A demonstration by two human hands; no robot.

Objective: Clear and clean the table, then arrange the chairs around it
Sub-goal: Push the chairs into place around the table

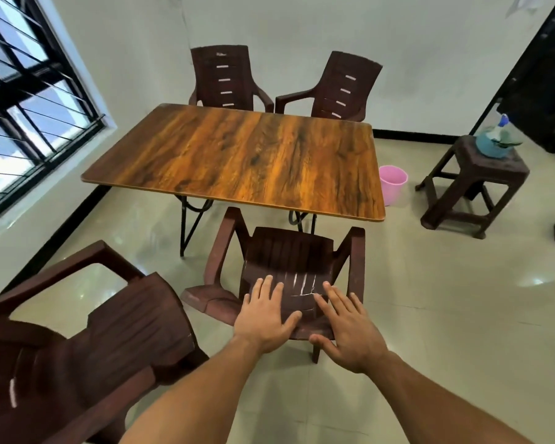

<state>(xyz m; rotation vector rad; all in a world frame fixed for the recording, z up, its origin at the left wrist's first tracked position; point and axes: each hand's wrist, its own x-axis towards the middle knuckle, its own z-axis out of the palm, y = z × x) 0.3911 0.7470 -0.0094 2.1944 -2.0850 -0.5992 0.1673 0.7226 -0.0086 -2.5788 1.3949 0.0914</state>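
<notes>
The worktop (237, 155) is rectangular, with an orange-brown wood-grain top on dark folding metal legs. Four dark brown plastic armchairs with slotted backrests stand upright. The far left chair (221, 78) faces the worktop's far long edge squarely; the far right chair (343, 88), just beside it, is angled. The near chair (285, 261) faces the near long edge, with my left hand (263, 318) and right hand (346, 328) spread flat over its backrest. The fourth chair (109, 331) stands at my left, apart from the worktop.
</notes>
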